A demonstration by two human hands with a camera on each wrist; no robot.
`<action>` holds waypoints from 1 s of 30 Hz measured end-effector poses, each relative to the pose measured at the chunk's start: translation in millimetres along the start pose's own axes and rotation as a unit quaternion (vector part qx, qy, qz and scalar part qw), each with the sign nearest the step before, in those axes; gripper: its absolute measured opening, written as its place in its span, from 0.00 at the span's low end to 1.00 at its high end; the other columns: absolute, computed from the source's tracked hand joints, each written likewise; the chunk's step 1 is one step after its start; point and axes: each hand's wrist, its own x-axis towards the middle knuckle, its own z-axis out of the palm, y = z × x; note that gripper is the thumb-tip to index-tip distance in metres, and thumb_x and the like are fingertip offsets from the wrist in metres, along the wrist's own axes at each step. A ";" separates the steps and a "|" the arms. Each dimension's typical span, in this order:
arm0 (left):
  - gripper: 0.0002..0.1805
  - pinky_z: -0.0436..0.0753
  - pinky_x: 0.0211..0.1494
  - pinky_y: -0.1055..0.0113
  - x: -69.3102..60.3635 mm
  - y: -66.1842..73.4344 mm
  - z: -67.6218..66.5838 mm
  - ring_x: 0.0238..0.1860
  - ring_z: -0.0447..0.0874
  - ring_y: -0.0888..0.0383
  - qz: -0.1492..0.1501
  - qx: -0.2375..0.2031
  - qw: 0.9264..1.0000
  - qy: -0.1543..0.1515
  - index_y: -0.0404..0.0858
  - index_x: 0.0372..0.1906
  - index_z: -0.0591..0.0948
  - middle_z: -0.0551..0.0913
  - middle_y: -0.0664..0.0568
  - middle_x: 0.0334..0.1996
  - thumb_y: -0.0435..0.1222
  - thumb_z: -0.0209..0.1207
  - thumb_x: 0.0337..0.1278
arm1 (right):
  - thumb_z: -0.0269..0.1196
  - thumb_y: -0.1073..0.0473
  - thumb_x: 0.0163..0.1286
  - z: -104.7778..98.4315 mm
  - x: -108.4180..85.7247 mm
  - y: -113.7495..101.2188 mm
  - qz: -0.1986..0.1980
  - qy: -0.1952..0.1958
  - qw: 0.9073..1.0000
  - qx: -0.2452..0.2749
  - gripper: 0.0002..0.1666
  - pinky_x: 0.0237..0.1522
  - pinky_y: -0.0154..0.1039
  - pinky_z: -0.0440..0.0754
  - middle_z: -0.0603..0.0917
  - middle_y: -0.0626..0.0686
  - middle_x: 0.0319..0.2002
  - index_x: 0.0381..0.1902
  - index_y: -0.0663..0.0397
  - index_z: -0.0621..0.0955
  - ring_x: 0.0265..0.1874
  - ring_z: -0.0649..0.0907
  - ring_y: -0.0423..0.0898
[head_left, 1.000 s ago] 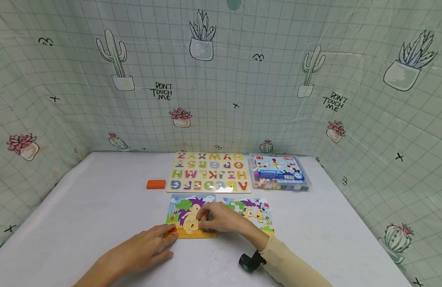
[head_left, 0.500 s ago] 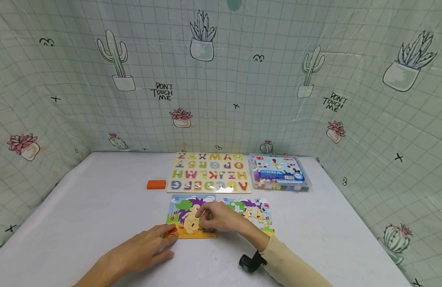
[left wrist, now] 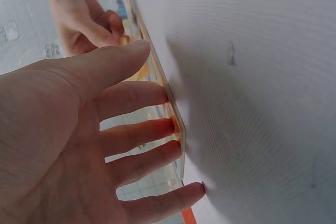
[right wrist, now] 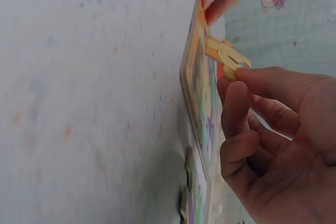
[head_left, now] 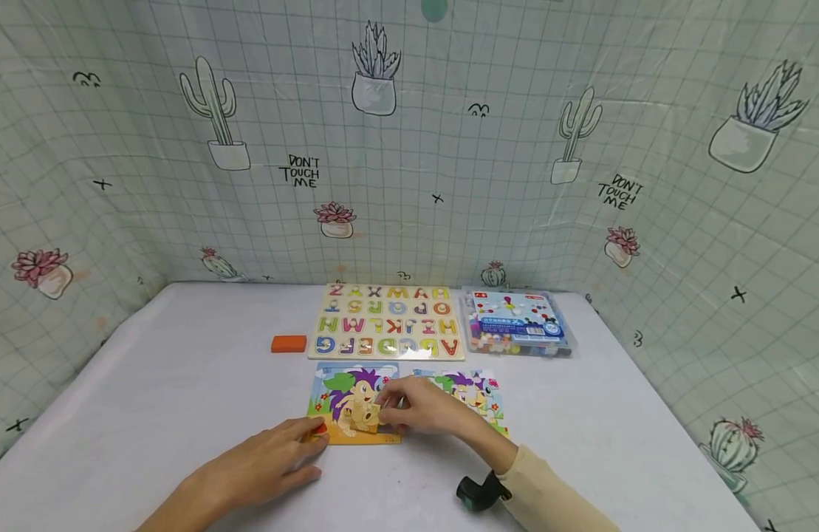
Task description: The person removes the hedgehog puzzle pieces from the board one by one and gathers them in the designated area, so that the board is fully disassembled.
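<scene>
My right hand (head_left: 425, 408) pinches a yellow jigsaw piece (right wrist: 227, 55) between thumb and fingertips. In the right wrist view, the piece is tilted and raised off the hedgehog puzzle board (head_left: 356, 366). A purple-haired hedgehog with a green leaf fills most of that board, which lies flat on the table. At its lower left corner, the fingertips of my left hand (head_left: 266, 458) rest on the edge. In the left wrist view, the left fingers (left wrist: 137, 132) are spread and mostly straight. Part of the board's right side is hidden behind the right hand.
A second puzzle (head_left: 475, 395) lies right of the board, partly behind my right forearm. Behind them are a wooden alphabet board (head_left: 385, 318), a clear box of colourful parts (head_left: 518, 321) and an orange block (head_left: 288, 344). A black device (head_left: 478, 493) is at my right wrist.
My right hand has shifted slightly right. The yellow jigsaw piece in its fingers has moved right with it and turned. The left hand stays on the board's corner.
</scene>
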 end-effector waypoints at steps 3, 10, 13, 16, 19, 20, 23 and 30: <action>0.28 0.75 0.66 0.45 -1.0 0.0 0.4 0.69 0.70 0.46 -0.001 0.003 1.000 0.000 0.44 0.63 0.79 0.71 0.47 0.69 0.52 0.62 0.60 | 0.63 0.58 0.70 -6.9 -7.8 4.0 0.003 0.005 1.000 -0.005 0.08 0.24 0.30 0.77 0.85 0.50 0.30 0.44 0.52 0.82 0.20 0.82 0.44; 0.28 0.75 0.66 0.46 -2.4 0.5 0.4 0.69 0.70 0.47 -0.001 0.004 1.000 0.004 0.44 0.63 0.79 0.71 0.47 0.69 0.52 0.62 0.61 | 0.63 0.57 0.70 -19.4 -30.1 14.0 0.011 0.013 1.000 0.001 0.10 0.25 0.32 0.79 0.87 0.51 0.31 0.48 0.51 0.80 0.23 0.84 0.48; 0.29 0.75 0.66 0.45 -2.1 1.3 1.2 0.69 0.69 0.47 -0.009 0.000 1.000 0.000 0.45 0.63 0.79 0.71 0.48 0.69 0.52 0.62 0.60 | 0.63 0.57 0.70 -23.9 -42.6 19.3 0.025 0.016 1.000 0.007 0.10 0.25 0.33 0.80 0.86 0.51 0.31 0.48 0.51 0.80 0.23 0.84 0.48; 0.29 0.75 0.66 0.45 -2.1 1.9 2.1 0.69 0.69 0.48 -0.013 -0.003 1.000 -0.003 0.45 0.63 0.78 0.71 0.48 0.69 0.52 0.62 0.60 | 0.63 0.57 0.70 -29.2 -55.7 26.2 0.036 0.021 0.999 0.009 0.10 0.25 0.34 0.80 0.85 0.49 0.32 0.47 0.52 0.80 0.23 0.82 0.46; 0.29 0.75 0.66 0.45 -2.3 2.1 2.1 0.69 0.69 0.47 -0.012 -0.002 1.000 -0.004 0.45 0.64 0.78 0.70 0.48 0.69 0.52 0.62 0.61 | 0.62 0.57 0.71 -35.6 -68.1 34.2 0.040 0.021 0.999 0.005 0.10 0.24 0.34 0.80 0.85 0.49 0.33 0.47 0.53 0.81 0.22 0.81 0.44; 0.29 0.75 0.66 0.45 -2.4 2.0 1.9 0.69 0.69 0.47 -0.009 -0.002 1.000 -0.002 0.45 0.64 0.78 0.70 0.48 0.70 0.52 0.61 0.61 | 0.62 0.57 0.71 -37.7 -71.7 37.1 0.041 0.022 0.999 0.001 0.10 0.24 0.33 0.79 0.85 0.49 0.33 0.47 0.53 0.81 0.22 0.81 0.43; 0.28 0.75 0.66 0.45 -2.5 1.7 0.5 0.69 0.69 0.47 0.000 0.004 1.000 0.002 0.45 0.64 0.78 0.70 0.47 0.70 0.52 0.61 0.62 | 0.62 0.57 0.71 -44.0 -82.1 44.4 0.045 0.026 0.999 -0.003 0.10 0.25 0.32 0.80 0.85 0.50 0.33 0.47 0.54 0.81 0.23 0.81 0.41; 0.28 0.76 0.66 0.46 -3.0 2.1 -0.8 0.69 0.69 0.47 0.007 0.011 1.000 0.009 0.44 0.64 0.78 0.71 0.47 0.69 0.53 0.60 0.62 | 0.63 0.56 0.71 -52.9 -98.7 56.8 0.048 0.032 0.998 -0.007 0.12 0.23 0.31 0.78 0.85 0.51 0.32 0.46 0.57 0.82 0.22 0.78 0.36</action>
